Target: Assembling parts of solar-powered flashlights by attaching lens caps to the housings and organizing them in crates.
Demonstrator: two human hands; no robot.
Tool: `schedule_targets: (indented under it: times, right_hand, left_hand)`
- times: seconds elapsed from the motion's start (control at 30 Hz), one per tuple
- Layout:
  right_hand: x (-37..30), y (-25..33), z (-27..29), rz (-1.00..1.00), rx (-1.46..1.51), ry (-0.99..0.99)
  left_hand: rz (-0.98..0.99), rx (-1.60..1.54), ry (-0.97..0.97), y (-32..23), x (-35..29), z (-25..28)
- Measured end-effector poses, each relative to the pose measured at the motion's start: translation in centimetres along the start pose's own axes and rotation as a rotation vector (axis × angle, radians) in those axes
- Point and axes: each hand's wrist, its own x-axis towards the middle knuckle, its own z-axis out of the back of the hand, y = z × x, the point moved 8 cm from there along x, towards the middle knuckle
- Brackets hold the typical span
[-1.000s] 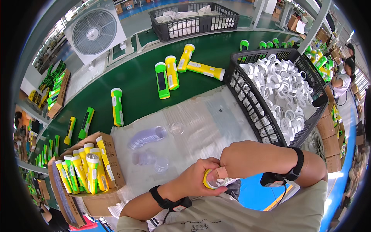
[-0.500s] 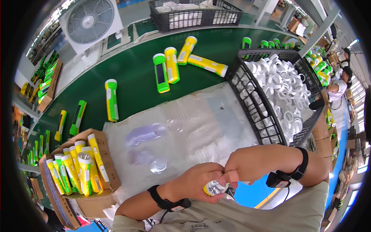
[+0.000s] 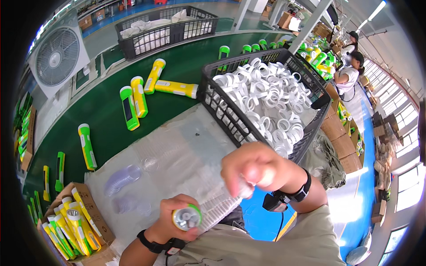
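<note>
My left hand (image 3: 174, 216) is wrapped round a flashlight (image 3: 187, 218), its silvery reflector end facing up inside a green rim. The flashlight's body is hidden below the hand. To the right and higher, my right hand (image 3: 255, 170) is smeared by motion, its fingers drawn together. A small whitish thing (image 3: 245, 188) shows at those fingertips, too blurred to name. Left of centre, stacks of clear round lenses (image 3: 122, 180) lie on the plastic-covered work surface (image 3: 177, 153). A black crate (image 3: 230, 119) of white plastic rings (image 3: 270, 95) stands beyond my right hand.
Yellow and green flashlights (image 3: 139, 96) lie along the green conveyor belt (image 3: 106, 106). More stand in a cardboard box (image 3: 95, 208) at lower left. Behind the belt are a fan (image 3: 57, 55) and another black crate (image 3: 166, 37). Co-workers (image 3: 348, 73) are at far right.
The view has swung right. My hands, earlier together at the flashlight, are now apart: the left keeps the flashlight, while the right has moved up and away toward the crate of rings.
</note>
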Motion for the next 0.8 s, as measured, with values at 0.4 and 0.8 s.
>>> schedule_targets:
  times: [0.4,0.8]
  right_hand:
    - [-14.7,-11.1,26.8,-1.325,-1.328,0.053]
    - [-7.8,-10.7,23.1,-1.143,-1.546,0.021]
  left_hand:
    - [-0.021,-0.020,0.012,-0.3,0.1,0.9]
    - [0.052,-0.057,-0.044,0.1,-1.3,1.4]
